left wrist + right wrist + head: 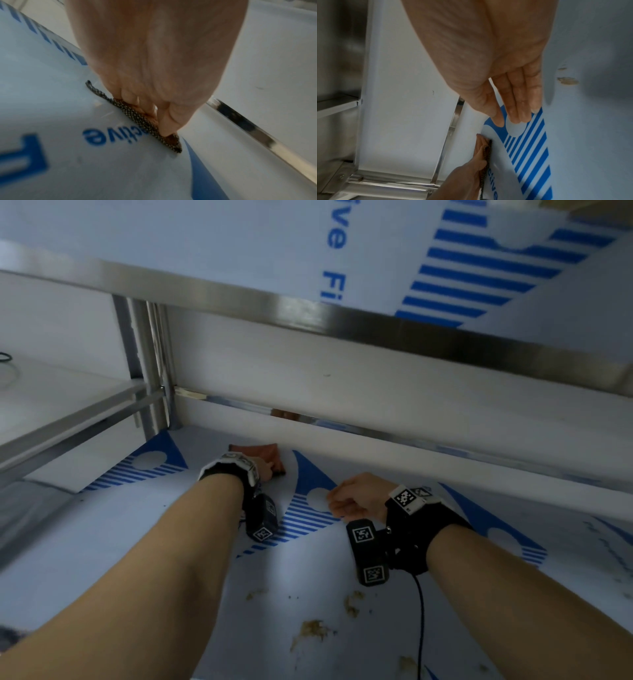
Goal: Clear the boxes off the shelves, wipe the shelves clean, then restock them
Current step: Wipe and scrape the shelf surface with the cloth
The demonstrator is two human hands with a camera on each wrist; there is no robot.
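Note:
A reddish-brown wiping cloth (257, 451) lies flat near the back of the shelf (137, 542), which is covered in white film with blue print. My left hand (265, 469) presses down on it with flat fingers; in the left wrist view the fingertips (137, 100) sit on the dotted cloth (137, 116). My right hand (356, 496) rests on the film to the right, holding nothing. In the right wrist view its straight fingers (520, 102) touch the blue stripes, with my left hand (471, 169) and the cloth (488, 152) below them. No boxes are in view.
Brownish dirt smears (315, 630) mark the near part of the shelf, seen also as dirt smears (568, 80) in the right wrist view. A steel upper shelf edge (308, 313) runs overhead. A steel upright (150, 364) stands at the back left. A black cable (420, 628) hangs from my right wrist.

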